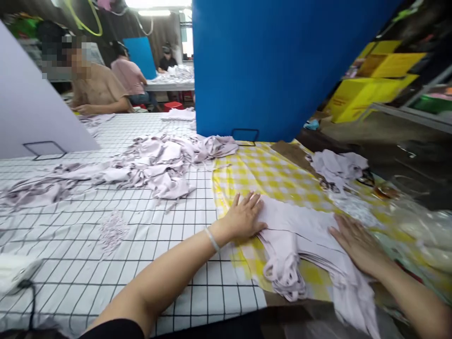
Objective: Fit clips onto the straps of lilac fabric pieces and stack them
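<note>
A stack of pale lilac fabric pieces lies in front of me on a yellow checked cloth. Loops of the same fabric hang from its near side, and its right tail reaches over the table's front edge. My left hand, with a pale band at the wrist, rests flat at the stack's left end, fingers spread. Stretched along the right end, my right hand lies with its fingers extended on the fabric. Neither hand grips anything. A long tangled heap of lilac fabric sits to the far left.
Small lilac scraps lie on the white grid cloth. A white device with a black cable is at the left edge. A blue panel and a pale panel stand upright. Clear plastic bags are on the right. Several people sit behind.
</note>
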The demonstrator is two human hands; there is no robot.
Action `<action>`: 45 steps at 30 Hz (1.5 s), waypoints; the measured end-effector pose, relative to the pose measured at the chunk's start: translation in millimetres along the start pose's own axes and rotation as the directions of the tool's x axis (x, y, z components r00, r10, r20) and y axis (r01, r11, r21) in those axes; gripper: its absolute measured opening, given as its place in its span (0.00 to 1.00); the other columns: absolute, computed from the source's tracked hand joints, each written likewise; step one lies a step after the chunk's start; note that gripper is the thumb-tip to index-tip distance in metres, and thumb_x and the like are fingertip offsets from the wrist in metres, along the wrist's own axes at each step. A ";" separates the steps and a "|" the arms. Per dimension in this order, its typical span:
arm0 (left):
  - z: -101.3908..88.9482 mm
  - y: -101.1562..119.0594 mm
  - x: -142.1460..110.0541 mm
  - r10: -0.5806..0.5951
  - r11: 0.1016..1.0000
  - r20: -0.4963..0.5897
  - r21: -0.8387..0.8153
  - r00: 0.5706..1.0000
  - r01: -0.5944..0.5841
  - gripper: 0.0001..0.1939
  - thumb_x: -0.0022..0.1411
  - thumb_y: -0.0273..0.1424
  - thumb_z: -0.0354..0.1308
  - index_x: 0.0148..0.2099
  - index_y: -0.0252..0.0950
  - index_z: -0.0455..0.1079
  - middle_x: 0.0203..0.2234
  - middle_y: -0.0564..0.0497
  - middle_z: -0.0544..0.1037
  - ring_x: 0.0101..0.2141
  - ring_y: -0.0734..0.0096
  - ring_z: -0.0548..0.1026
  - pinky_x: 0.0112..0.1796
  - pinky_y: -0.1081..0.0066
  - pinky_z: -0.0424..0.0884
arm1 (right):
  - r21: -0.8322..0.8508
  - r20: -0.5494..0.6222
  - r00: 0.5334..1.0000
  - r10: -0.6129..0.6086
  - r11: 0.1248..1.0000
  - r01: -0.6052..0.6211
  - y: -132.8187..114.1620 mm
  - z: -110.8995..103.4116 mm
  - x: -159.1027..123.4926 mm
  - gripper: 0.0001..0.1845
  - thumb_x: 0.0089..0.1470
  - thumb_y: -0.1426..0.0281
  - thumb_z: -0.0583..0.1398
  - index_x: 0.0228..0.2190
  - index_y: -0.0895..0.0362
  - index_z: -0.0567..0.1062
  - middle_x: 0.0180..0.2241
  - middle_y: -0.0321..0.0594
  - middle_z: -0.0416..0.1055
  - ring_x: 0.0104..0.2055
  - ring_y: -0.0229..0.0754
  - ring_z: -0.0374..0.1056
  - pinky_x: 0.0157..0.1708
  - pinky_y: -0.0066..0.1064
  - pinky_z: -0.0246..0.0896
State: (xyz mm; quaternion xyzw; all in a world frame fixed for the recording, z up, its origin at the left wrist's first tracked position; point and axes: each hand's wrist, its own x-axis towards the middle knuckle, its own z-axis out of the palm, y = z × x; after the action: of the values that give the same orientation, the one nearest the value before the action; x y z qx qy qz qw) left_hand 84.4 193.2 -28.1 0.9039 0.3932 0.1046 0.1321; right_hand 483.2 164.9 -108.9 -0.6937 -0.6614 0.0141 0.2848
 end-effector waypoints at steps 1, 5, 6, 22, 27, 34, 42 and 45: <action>-8.1 -8.2 -22.8 -0.033 0.999 -0.066 -0.016 0.997 0.032 0.33 0.66 0.46 0.53 0.67 0.36 0.57 0.69 0.39 0.53 0.69 0.45 0.47 0.64 0.39 0.46 | -0.059 -0.018 1.000 -0.002 0.998 0.001 -12.4 -4.4 8.8 0.32 0.47 0.43 0.54 0.44 0.48 0.79 0.53 0.60 0.72 0.61 0.70 0.61 0.57 0.65 0.51; -39.8 -59.8 -118.5 -0.305 0.952 -0.401 -0.129 0.864 0.276 0.19 0.65 0.34 0.55 0.57 0.38 0.67 0.61 0.39 0.67 0.63 0.48 0.60 0.60 0.45 0.59 | -0.068 -0.015 0.951 -0.308 0.949 0.307 -162.0 -0.4 42.4 0.22 0.57 0.55 0.54 0.48 0.49 0.77 0.51 0.60 0.73 0.58 0.68 0.64 0.57 0.64 0.50; -47.2 -76.5 -135.7 -0.384 0.922 -0.463 -0.155 0.799 0.354 0.18 0.64 0.30 0.54 0.55 0.37 0.68 0.58 0.38 0.69 0.60 0.49 0.63 0.59 0.47 0.61 | 0.037 0.054 0.901 -0.431 0.902 0.430 -217.5 12.1 47.7 0.19 0.59 0.59 0.54 0.47 0.50 0.77 0.50 0.56 0.74 0.55 0.63 0.67 0.56 0.60 0.55; -205.4 -80.9 -235.3 -0.448 0.291 -0.077 -0.955 0.891 0.064 0.13 0.55 0.37 0.68 0.37 0.35 0.72 0.22 0.54 0.71 0.22 0.75 0.67 0.22 0.76 0.59 | 0.814 0.579 0.502 -0.643 0.492 -0.308 -453.1 -24.8 32.1 0.18 0.49 0.60 0.67 0.39 0.56 0.75 0.31 0.38 0.75 0.28 0.40 0.71 0.27 0.31 0.69; -166.1 -94.2 -218.0 -0.442 0.262 0.050 -0.948 0.896 0.182 0.13 0.54 0.35 0.68 0.38 0.34 0.73 0.24 0.52 0.72 0.23 0.74 0.69 0.24 0.74 0.63 | 0.709 0.700 0.515 -0.495 0.572 -0.413 -414.1 -8.9 3.9 0.18 0.46 0.63 0.68 0.40 0.57 0.78 0.37 0.42 0.78 0.36 0.42 0.74 0.36 0.34 0.71; -88.6 -86.9 -246.7 -0.596 0.791 -0.440 -0.465 0.671 0.398 0.07 0.62 0.31 0.59 0.42 0.35 0.71 0.41 0.45 0.75 0.44 0.60 0.71 0.47 0.60 0.67 | 0.394 0.377 0.906 -0.191 0.919 0.030 -348.3 20.7 -52.1 0.10 0.55 0.67 0.59 0.40 0.52 0.76 0.45 0.43 0.74 0.46 0.48 0.70 0.49 0.46 0.65; -36.8 -38.2 -237.3 -0.378 0.925 -0.226 -0.053 0.898 0.376 0.12 0.59 0.31 0.60 0.46 0.37 0.70 0.46 0.42 0.74 0.49 0.50 0.68 0.47 0.54 0.66 | 0.208 0.323 0.738 -0.593 0.805 0.556 -404.9 50.7 -113.4 0.08 0.55 0.65 0.63 0.37 0.55 0.75 0.42 0.48 0.72 0.44 0.55 0.64 0.44 0.47 0.60; -34.3 -46.0 -223.0 -0.428 0.898 -0.145 0.039 0.892 0.437 0.11 0.57 0.31 0.60 0.43 0.36 0.72 0.43 0.41 0.74 0.46 0.48 0.69 0.45 0.53 0.65 | 0.247 0.267 0.793 -0.548 0.834 0.493 -415.4 53.3 -96.3 0.06 0.55 0.73 0.59 0.26 0.53 0.71 0.35 0.45 0.72 0.41 0.52 0.64 0.43 0.44 0.59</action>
State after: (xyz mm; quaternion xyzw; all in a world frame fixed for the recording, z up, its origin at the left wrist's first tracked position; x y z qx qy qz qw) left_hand -106.3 64.1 -29.6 0.7888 0.5959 0.1185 0.0936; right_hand 72.2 80.4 -16.1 -0.4459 -0.8613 0.1043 0.2202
